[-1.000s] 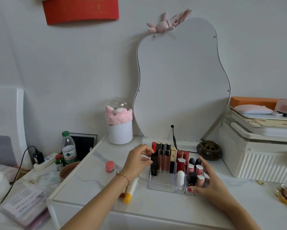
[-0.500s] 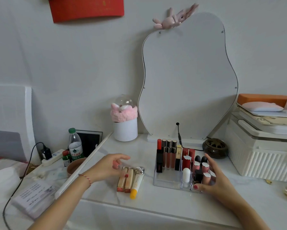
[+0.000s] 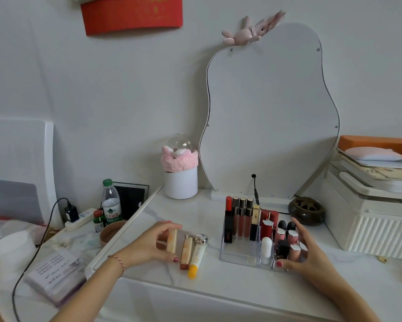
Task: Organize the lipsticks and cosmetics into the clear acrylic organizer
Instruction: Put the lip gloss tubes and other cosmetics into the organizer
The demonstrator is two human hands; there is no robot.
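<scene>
— Organizer (image 3: pixel 239 256), where was it?

— It stood on the white table (image 3: pixel 218 282), at the right of the middle. The right hand (image 3: pixel 311 256) was at its near right corner, fingers curved around the wall and the thumb on the front edge, so it gripped the organizer.

— And the left hand (image 3: pixel 149 247)?

— It pinched a pale gold lipstick (image 3: pixel 172 241) between thumb and fingers, left of the organizer and just over the table. Beside it lay a second gold lipstick (image 3: pixel 186 253) and a white tube (image 3: pixel 196 259) with a yellow cap, both flat on the table, touching each other.

— What was inside already?

— In front a white stick (image 3: pixel 266 247) and a dark one; behind, several pink and red lipsticks; in the back row four tall glosses (image 3: pixel 241 217) upright.

— And further back?

— A brown round burner (image 3: pixel 308 211), a white pot (image 3: pixel 181 184) with a pink band, and the wavy mirror (image 3: pixel 269 112) against the wall.
</scene>
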